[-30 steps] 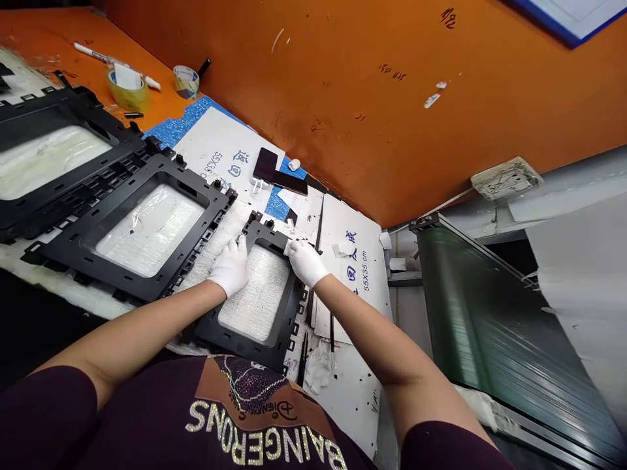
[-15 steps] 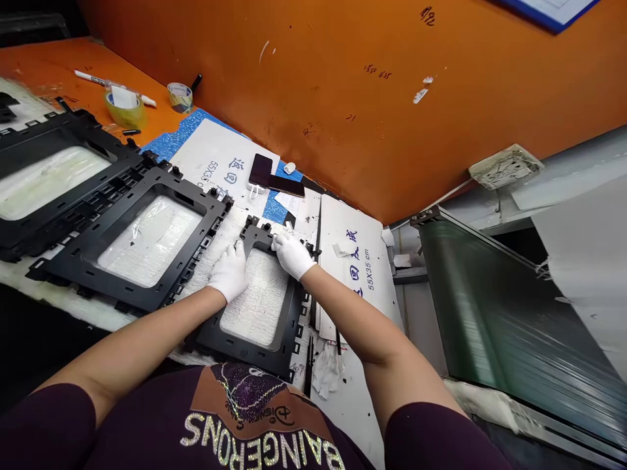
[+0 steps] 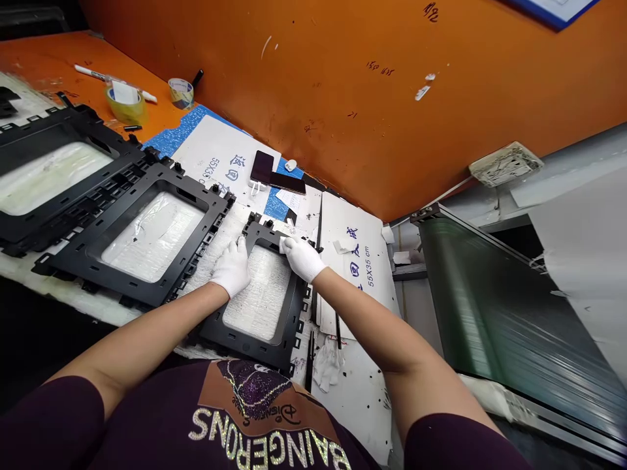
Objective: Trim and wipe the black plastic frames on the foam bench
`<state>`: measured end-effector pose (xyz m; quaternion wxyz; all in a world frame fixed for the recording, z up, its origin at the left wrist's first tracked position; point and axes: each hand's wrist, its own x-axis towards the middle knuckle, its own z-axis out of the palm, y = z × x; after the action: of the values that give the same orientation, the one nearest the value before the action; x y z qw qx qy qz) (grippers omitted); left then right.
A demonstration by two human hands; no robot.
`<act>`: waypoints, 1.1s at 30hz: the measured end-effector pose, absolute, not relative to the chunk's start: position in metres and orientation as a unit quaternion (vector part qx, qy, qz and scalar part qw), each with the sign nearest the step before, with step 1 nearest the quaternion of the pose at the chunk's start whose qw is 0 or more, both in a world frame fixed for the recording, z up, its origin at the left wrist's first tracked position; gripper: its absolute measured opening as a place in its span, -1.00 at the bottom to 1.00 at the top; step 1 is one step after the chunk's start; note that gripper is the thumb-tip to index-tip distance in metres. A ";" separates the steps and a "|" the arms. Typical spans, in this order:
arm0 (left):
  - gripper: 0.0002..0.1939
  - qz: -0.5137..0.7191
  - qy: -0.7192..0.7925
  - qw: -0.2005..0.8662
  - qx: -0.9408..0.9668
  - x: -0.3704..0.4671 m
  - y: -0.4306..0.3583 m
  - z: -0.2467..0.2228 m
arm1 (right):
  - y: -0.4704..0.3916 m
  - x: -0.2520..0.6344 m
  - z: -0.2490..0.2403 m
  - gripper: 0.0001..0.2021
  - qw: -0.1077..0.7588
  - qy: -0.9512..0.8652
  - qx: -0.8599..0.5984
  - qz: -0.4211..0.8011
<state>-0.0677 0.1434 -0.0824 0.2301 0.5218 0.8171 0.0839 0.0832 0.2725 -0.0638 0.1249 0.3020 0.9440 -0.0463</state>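
A black plastic frame [image 3: 245, 344] with a rectangular opening lies in front of me on white foam sheeting. My left hand [image 3: 232, 269], in a white glove, rests on its left side with the fingers closed at the edge. At the top bar, toward the right corner, my gloved right hand [image 3: 302, 258] has its fingers pressed together on something small and white, perhaps a cloth. A second black frame [image 3: 83, 254] lies to the left, with a third frame [image 3: 19, 232] beyond it.
Two phones [image 3: 262, 167] overlap on white card at the back, near a small white object [image 3: 290, 165]. Tape rolls [image 3: 126, 108] and a white marker [image 3: 91, 73] lie back left. A crumpled white cloth [image 3: 328, 364] is right of the frame; a green roller belt [image 3: 470, 294] stands far right.
My right hand has slid a little to the right along the frame's top bar. My left hand has stayed at the left side, shifting only slightly.
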 end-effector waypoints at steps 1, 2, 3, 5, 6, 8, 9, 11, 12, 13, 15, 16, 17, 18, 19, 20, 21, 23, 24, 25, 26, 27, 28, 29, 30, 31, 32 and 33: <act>-0.17 0.086 0.818 0.228 0.521 -0.067 0.143 -0.083 | 0.272 0.087 -0.064 -0.70 0.118 0.941 0.314 -0.054; -0.17 0.087 0.819 0.226 0.520 -0.067 0.143 -0.083 | 0.273 0.089 -0.064 -0.70 0.107 0.937 0.326 -0.063; -0.17 0.087 0.821 0.225 0.518 -0.066 0.144 -0.083 | 0.274 0.090 -0.064 -0.70 0.094 0.934 0.338 -0.072; -0.17 0.090 0.822 0.225 0.516 -0.066 0.146 -0.082 | 0.277 0.087 -0.064 -0.70 0.071 0.929 0.353 -0.085; -0.17 0.093 0.822 0.229 0.513 -0.066 0.147 -0.081 | 0.278 0.083 -0.064 -0.69 0.060 0.926 0.361 -0.089; -0.17 0.107 0.819 0.248 0.506 -0.069 0.147 -0.079 | 0.276 0.077 -0.061 -0.66 0.018 0.913 0.395 -0.099; -0.16 0.119 0.817 0.259 0.502 -0.071 0.145 -0.078 | 0.273 0.073 -0.059 -0.64 -0.012 0.904 0.414 -0.106; -0.11 0.147 0.814 0.274 0.491 -0.076 0.137 -0.079 | 0.263 0.065 -0.057 -0.64 -0.076 0.884 0.444 -0.127; -0.07 0.159 0.814 0.278 0.485 -0.077 0.130 -0.080 | 0.257 0.060 -0.056 -0.64 -0.100 0.878 0.449 -0.136; -0.04 0.166 0.816 0.280 0.478 -0.078 0.122 -0.081 | 0.250 0.053 -0.056 -0.65 -0.110 0.876 0.447 -0.142; -0.01 0.160 0.826 0.277 0.464 -0.078 0.103 -0.084 | 0.238 0.038 -0.055 -0.66 -0.105 0.881 0.440 -0.142; -0.01 0.150 0.830 0.275 0.462 -0.076 0.094 -0.085 | 0.234 0.030 -0.054 -0.67 -0.094 0.885 0.435 -0.135; -0.03 0.140 0.833 0.271 0.462 -0.075 0.085 -0.086 | 0.231 0.023 -0.054 -0.67 -0.078 0.889 0.434 -0.127; -0.07 0.132 0.834 0.265 0.465 -0.073 0.078 -0.086 | 0.229 0.016 -0.053 -0.68 -0.057 0.891 0.434 -0.118; -0.11 0.124 0.835 0.260 0.468 -0.071 0.074 -0.086 | 0.228 0.010 -0.052 -0.68 -0.032 0.893 0.435 -0.110; -0.14 0.117 0.836 0.258 0.471 -0.069 0.071 -0.085 | 0.228 0.006 -0.051 -0.69 -0.007 0.894 0.436 -0.104; -0.17 0.110 0.837 0.258 0.471 -0.068 0.071 -0.084 | 0.228 0.004 -0.051 -0.69 0.016 0.894 0.436 -0.100; -0.18 0.096 0.841 0.261 0.464 -0.067 0.076 -0.081 | 0.231 0.003 -0.050 -0.66 0.042 0.898 0.427 -0.099; -0.17 0.092 0.843 0.262 0.461 -0.067 0.080 -0.079 | 0.231 0.004 -0.050 -0.64 0.045 0.901 0.419 -0.101; -0.18 0.090 0.844 0.263 0.459 -0.068 0.085 -0.077 | 0.231 0.005 -0.050 -0.63 0.046 0.905 0.410 -0.103; -0.19 0.091 0.843 0.264 0.459 -0.069 0.090 -0.075 | 0.230 0.006 -0.052 -0.62 0.044 0.909 0.401 -0.105; -0.20 0.093 0.842 0.268 0.460 -0.069 0.094 -0.073 | 0.228 0.007 -0.053 -0.62 0.044 0.912 0.394 -0.105; -0.20 0.095 0.839 0.273 0.460 -0.070 0.098 -0.072 | 0.223 0.008 -0.056 -0.61 0.046 0.915 0.388 -0.104; -0.20 0.098 0.837 0.282 0.459 -0.071 0.102 -0.072 | 0.218 0.009 -0.058 -0.61 0.050 0.917 0.382 -0.101; -0.21 0.102 0.835 0.290 0.456 -0.072 0.104 -0.072 | 0.211 0.010 -0.061 -0.61 0.057 0.920 0.375 -0.096; -0.21 0.107 0.833 0.296 0.455 -0.072 0.106 -0.072 | 0.205 0.010 -0.063 -0.61 0.069 0.924 0.365 -0.090; -0.23 0.114 0.831 0.298 0.456 -0.072 0.106 -0.073 | 0.199 0.009 -0.065 -0.61 0.086 0.928 0.353 -0.082; -0.26 0.120 0.828 0.298 0.459 -0.072 0.107 -0.073 | 0.195 0.008 -0.066 -0.61 0.102 0.931 0.343 -0.074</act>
<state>-0.0722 0.1065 -0.0734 0.2978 0.4591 0.8284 0.1195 0.0083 0.1952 -0.0660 0.1023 0.3429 0.9308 -0.0742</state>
